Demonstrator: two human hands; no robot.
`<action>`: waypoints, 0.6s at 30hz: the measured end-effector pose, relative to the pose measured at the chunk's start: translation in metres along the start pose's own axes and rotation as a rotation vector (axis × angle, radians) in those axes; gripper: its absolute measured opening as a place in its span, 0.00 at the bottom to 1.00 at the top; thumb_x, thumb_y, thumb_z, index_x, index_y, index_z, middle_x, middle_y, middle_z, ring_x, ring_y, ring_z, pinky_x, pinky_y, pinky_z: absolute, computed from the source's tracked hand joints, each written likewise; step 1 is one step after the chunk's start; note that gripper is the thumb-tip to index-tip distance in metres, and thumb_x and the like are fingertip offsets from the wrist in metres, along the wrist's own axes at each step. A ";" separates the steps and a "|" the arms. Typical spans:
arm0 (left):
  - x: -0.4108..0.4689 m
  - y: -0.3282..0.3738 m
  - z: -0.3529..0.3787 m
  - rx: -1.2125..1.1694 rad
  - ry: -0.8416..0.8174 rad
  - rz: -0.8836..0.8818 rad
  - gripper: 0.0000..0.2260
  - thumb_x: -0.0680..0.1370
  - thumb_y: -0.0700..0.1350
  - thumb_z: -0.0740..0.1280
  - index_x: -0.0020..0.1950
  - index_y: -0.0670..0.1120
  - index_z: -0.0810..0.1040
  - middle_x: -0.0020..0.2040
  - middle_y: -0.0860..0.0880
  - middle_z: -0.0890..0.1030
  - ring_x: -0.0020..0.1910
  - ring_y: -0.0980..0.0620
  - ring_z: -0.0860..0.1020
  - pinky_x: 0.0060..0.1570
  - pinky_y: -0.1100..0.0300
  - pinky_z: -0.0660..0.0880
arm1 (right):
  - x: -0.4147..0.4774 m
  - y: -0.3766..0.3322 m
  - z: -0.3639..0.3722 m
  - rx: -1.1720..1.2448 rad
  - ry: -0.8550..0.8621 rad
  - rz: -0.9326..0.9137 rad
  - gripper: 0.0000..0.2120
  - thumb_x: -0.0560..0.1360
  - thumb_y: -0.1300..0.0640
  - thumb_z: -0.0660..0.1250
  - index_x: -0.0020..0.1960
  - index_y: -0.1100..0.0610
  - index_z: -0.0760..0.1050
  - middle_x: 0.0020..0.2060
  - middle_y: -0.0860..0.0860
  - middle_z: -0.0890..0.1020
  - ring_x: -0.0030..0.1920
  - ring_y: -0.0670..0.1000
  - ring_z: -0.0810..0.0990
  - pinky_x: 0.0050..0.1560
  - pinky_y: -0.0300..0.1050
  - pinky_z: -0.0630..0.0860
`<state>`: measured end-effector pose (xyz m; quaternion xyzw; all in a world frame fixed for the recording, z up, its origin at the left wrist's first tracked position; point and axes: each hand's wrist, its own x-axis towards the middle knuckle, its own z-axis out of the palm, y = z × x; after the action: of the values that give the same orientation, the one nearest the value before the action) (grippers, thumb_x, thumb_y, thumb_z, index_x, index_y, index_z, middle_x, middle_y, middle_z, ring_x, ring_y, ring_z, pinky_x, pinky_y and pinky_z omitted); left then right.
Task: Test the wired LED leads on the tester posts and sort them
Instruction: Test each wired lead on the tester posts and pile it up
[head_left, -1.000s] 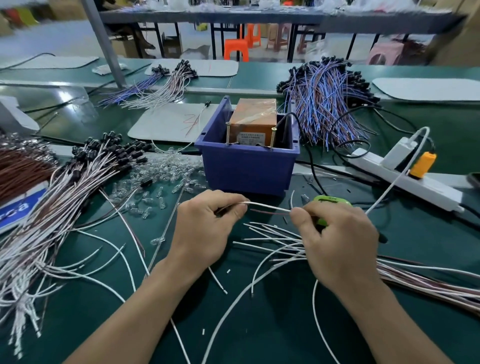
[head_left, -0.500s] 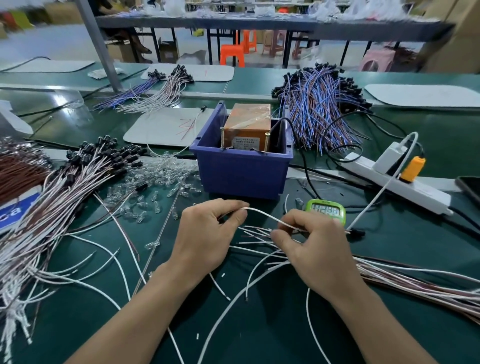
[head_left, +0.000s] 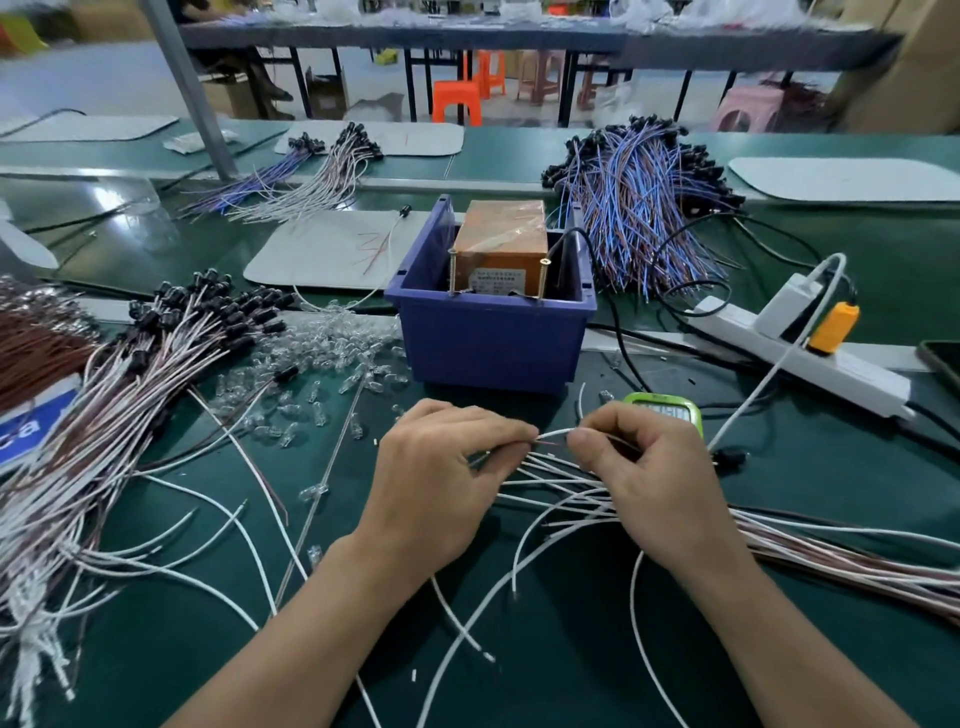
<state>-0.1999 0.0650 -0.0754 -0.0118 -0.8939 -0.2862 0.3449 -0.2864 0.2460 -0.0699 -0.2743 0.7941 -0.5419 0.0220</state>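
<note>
My left hand and my right hand pinch the same thin white-and-red wire lead between thumb and forefinger, just in front of the blue bin. The bin holds an orange tester box with two brass posts standing at its front. A loose fan of white leads lies under my hands. A large pile of white-and-brown leads with black LED caps spreads at the left.
Clear loose LEDs are scattered left of the bin. A green timer sits behind my right hand. A white power strip with an orange plug lies at the right. Blue-and-brown leads are heaped behind the bin.
My right hand has slid left along the lead toward my left hand, so the fingertips are now nearly touching. The green timer, earlier covered, shows behind it.
</note>
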 end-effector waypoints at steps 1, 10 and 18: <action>0.000 0.000 0.000 -0.009 -0.005 -0.030 0.05 0.75 0.47 0.76 0.49 0.52 0.88 0.46 0.61 0.87 0.45 0.64 0.81 0.54 0.60 0.73 | -0.001 -0.001 0.000 -0.033 0.017 -0.002 0.06 0.76 0.52 0.73 0.42 0.44 0.81 0.33 0.43 0.82 0.35 0.41 0.78 0.39 0.35 0.74; 0.005 0.004 -0.003 -0.069 -0.031 -0.180 0.11 0.76 0.52 0.72 0.57 0.60 0.80 0.44 0.77 0.78 0.49 0.66 0.79 0.52 0.74 0.69 | -0.007 -0.010 0.012 -0.366 0.091 -0.262 0.09 0.76 0.55 0.74 0.53 0.44 0.82 0.45 0.40 0.83 0.49 0.42 0.80 0.58 0.41 0.75; 0.006 0.002 -0.006 0.266 -0.295 -0.291 0.12 0.68 0.67 0.70 0.48 0.67 0.84 0.44 0.65 0.82 0.45 0.63 0.78 0.43 0.65 0.69 | -0.004 -0.007 0.011 -0.267 0.281 -0.241 0.05 0.79 0.58 0.72 0.51 0.50 0.83 0.37 0.39 0.83 0.39 0.44 0.81 0.44 0.54 0.79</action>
<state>-0.2009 0.0623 -0.0671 0.1208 -0.9567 -0.2077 0.1643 -0.2764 0.2367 -0.0696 -0.2895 0.8156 -0.4634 -0.1904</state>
